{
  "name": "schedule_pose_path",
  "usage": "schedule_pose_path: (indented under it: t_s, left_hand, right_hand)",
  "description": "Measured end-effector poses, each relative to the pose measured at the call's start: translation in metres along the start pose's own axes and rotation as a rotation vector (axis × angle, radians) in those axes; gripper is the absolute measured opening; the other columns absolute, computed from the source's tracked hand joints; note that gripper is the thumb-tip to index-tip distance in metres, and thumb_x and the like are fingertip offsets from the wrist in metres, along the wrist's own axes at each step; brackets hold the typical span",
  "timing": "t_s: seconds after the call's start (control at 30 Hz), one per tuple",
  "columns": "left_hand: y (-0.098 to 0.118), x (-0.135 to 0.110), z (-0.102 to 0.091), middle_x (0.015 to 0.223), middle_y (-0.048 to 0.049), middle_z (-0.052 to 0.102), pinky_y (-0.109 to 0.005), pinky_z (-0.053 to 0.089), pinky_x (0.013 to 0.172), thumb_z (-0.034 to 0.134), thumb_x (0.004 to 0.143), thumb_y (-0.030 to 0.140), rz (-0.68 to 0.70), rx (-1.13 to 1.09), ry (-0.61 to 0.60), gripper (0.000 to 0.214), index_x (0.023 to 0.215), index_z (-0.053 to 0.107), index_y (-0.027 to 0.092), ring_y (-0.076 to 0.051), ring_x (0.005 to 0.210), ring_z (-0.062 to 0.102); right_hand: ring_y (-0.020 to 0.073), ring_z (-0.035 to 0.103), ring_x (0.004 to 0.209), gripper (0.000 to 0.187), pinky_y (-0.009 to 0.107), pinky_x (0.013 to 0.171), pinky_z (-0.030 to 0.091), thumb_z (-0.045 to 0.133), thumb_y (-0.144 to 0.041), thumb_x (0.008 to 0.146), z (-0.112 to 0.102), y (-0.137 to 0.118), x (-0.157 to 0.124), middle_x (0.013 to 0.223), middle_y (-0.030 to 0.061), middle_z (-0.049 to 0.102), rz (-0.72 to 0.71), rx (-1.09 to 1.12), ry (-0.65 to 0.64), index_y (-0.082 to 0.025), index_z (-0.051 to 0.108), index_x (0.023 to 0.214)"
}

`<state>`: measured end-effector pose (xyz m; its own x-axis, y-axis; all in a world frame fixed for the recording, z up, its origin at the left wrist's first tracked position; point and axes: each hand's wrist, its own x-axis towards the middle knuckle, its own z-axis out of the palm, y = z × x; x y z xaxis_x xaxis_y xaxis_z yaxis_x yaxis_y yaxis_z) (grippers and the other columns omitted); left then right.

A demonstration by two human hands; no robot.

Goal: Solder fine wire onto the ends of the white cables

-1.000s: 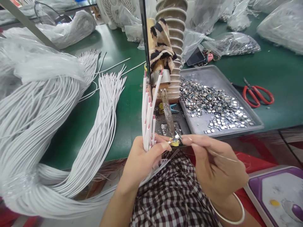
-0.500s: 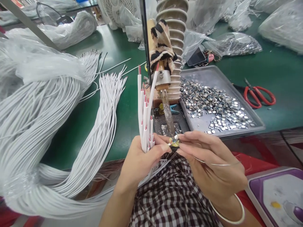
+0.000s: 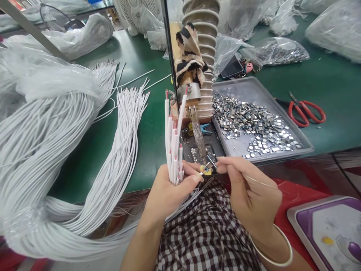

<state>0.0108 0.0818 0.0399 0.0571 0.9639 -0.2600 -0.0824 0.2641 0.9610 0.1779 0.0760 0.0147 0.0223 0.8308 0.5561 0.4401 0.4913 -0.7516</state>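
Progress is judged to be partway. The left hand [image 3: 175,184] has its fingers closed around a cluster of upright wires [image 3: 174,150], their red ends showing no metal part; these are taken as outstanding. Between its thumb and forefinger one wire end [image 3: 201,173] lies just below the tip of the iron [image 3: 199,131], by a yellow pad [image 3: 208,172]. Whether a joint is made cannot be told. The right hand [image 3: 251,184] has its fingers pinched on a thin strand [image 3: 261,181], with a bluish sliver [image 3: 212,162] at the fingertips; contact there is unclear. Many loose parts [image 3: 239,113] lie in the tray [image 3: 306,146]. A further bundle [image 3: 126,120] rests to the left; its tips are too small to assess.

The green table [image 3: 332,90] also carries cutters [image 3: 300,107], a phone [image 3: 232,67] and a bag of parts [image 3: 282,52]. A ribbed hose [image 3: 210,56] rises behind the iron; a white fan [image 3: 131,15] stands beyond.
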Motion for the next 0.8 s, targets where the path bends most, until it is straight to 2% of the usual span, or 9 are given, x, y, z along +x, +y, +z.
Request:
schedule_pose_path:
  t_s: [0.07, 0.17, 0.27, 0.37, 0.47, 0.53, 0.63, 0.73, 0.8]
  left_hand:
    - [-0.005, -0.003, -0.001, 0.084, -0.0063, 0.079, -0.027, 0.052, 0.076, 0.073, 0.075, 0.013, 0.026, 0.042, -0.046, 0.012, 0.064, 0.072, 0.017, -0.020, 0.083, 0.071]
    - [-0.015, -0.009, -0.002, 0.078, -0.0064, 0.077, -0.026, 0.053, 0.069, 0.074, 0.082, 0.021, 0.033, 0.048, -0.104, 0.013, 0.071, 0.076, 0.016, -0.019, 0.075, 0.070]
    - [-0.030, -0.017, -0.006, 0.084, -0.0067, 0.078, -0.026, 0.055, 0.064, 0.078, 0.082, 0.036, -0.024, -0.111, 0.031, 0.020, 0.077, 0.080, 0.017, -0.016, 0.064, 0.070]
    - [-0.042, -0.025, -0.013, 0.082, -0.0048, 0.076, -0.023, 0.052, 0.060, 0.079, 0.081, 0.043, 0.009, -0.221, 0.186, 0.026, 0.074, 0.078, 0.018, -0.010, 0.054, 0.062]
    - [-0.047, -0.034, -0.016, 0.068, -0.0002, 0.065, -0.019, 0.040, 0.050, 0.084, 0.075, 0.043, 0.028, -0.158, 0.104, 0.028, 0.076, 0.076, 0.016, -0.007, 0.049, 0.047]
    - [-0.046, -0.039, -0.014, 0.066, 0.0029, 0.059, -0.019, 0.038, 0.050, 0.088, 0.071, 0.036, -0.048, -0.088, 0.011, 0.031, 0.092, 0.075, 0.018, -0.008, 0.053, 0.046]
    - [-0.041, -0.046, -0.010, 0.078, 0.0009, 0.063, -0.021, 0.043, 0.060, 0.084, 0.076, 0.028, -0.088, -0.009, -0.151, 0.037, 0.109, 0.069, 0.021, -0.012, 0.065, 0.054]
    - [-0.037, -0.050, -0.009, 0.097, -0.0020, 0.066, -0.025, 0.046, 0.077, 0.075, 0.085, 0.030, -0.042, 0.061, -0.235, 0.024, 0.107, 0.068, 0.024, -0.019, 0.088, 0.061]
    - [-0.037, -0.052, -0.011, 0.099, -0.0014, 0.066, -0.025, 0.045, 0.079, 0.071, 0.089, 0.031, -0.018, 0.110, -0.245, 0.019, 0.106, 0.066, 0.025, -0.019, 0.091, 0.061]
  right_hand:
    - [0.0130, 0.070, 0.076, 0.023, 0.026, 0.072, 0.059, 0.054, -0.009, 0.093, 0.001, -0.002, 0.001, 0.086, 0.0011, 0.073, 0.092, 0.044, -0.064, -0.021, 0.069, 0.105]
    - [0.0114, 0.068, 0.072, 0.014, 0.023, 0.070, 0.057, 0.063, -0.009, 0.088, 0.001, -0.004, 0.000, 0.083, -0.0012, 0.072, 0.176, 0.168, -0.075, -0.021, 0.069, 0.091]
    - [0.0105, 0.066, 0.071, 0.017, 0.022, 0.068, 0.055, 0.062, -0.005, 0.087, -0.006, -0.001, -0.004, 0.082, -0.0020, 0.070, 0.222, 0.226, -0.066, -0.022, 0.067, 0.087]
    - [0.0128, 0.064, 0.077, 0.017, 0.025, 0.070, 0.052, 0.063, -0.005, 0.084, -0.020, 0.002, -0.007, 0.085, -0.0006, 0.066, 0.207, 0.087, -0.020, -0.022, 0.064, 0.090]
    - [0.0157, 0.060, 0.083, 0.017, 0.029, 0.075, 0.051, 0.068, -0.008, 0.082, -0.028, -0.004, -0.010, 0.086, 0.0008, 0.061, 0.097, -0.082, -0.054, -0.021, 0.060, 0.090]
    - [0.0166, 0.059, 0.083, 0.014, 0.030, 0.075, 0.052, 0.070, -0.014, 0.084, -0.025, -0.012, -0.013, 0.086, 0.0017, 0.062, 0.021, -0.054, -0.220, -0.021, 0.062, 0.093]
    - [0.0175, 0.059, 0.084, 0.013, 0.030, 0.073, 0.054, 0.069, -0.019, 0.088, -0.012, -0.024, -0.017, 0.089, 0.0036, 0.067, -0.048, 0.084, -0.416, -0.020, 0.066, 0.101]
    - [0.0160, 0.059, 0.078, 0.011, 0.029, 0.069, 0.055, 0.063, -0.011, 0.090, -0.001, -0.026, -0.020, 0.084, 0.0028, 0.070, -0.070, 0.209, -0.426, -0.020, 0.068, 0.095]
    - [0.0147, 0.060, 0.073, 0.013, 0.027, 0.065, 0.055, 0.060, -0.009, 0.090, 0.001, -0.025, -0.020, 0.078, 0.0020, 0.069, -0.064, 0.251, -0.386, -0.019, 0.068, 0.090]
